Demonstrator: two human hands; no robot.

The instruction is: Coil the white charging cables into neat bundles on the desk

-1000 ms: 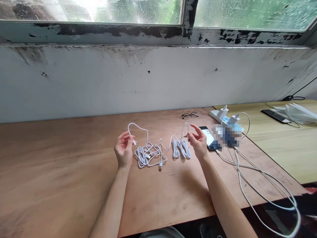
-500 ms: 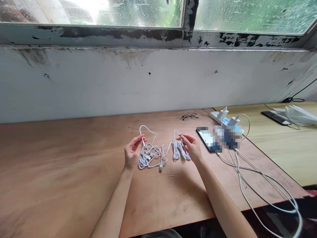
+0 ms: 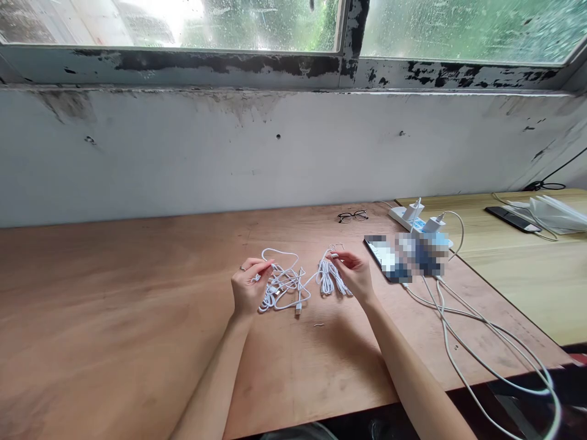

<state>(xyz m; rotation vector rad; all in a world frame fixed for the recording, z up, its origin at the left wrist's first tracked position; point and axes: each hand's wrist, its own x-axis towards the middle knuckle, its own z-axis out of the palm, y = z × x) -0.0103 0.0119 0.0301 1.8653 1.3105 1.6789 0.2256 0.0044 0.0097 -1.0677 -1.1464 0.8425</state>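
Observation:
A loose, tangled white USB cable (image 3: 287,282) lies on the brown table, one metal USB plug (image 3: 298,309) at its near side. Over the tangle's left edge, my left hand (image 3: 250,284) pinches an end of this cable between thumb and fingertips. To the right sits a bundle of white cables (image 3: 329,278) in folded loops. My right hand (image 3: 353,272) is closed at the bundle's top, its fingertips pinching a white cable end. A strand runs between the tangle and the bundle. A small white twist tie (image 3: 318,324) lies nearer me.
Black-framed glasses (image 3: 353,216) lie at the back. On the right are a phone (image 3: 384,256), a blurred-out item and a white power strip (image 3: 398,212) with chargers. Long white cables (image 3: 486,318) loop over the table's right edge. Another phone (image 3: 511,218) lies on the lighter table.
My left hand has turned and lowered its cable end, and the upper loop has dropped and shifted right. My right hand has moved slightly, still pinching at the bundle's top.

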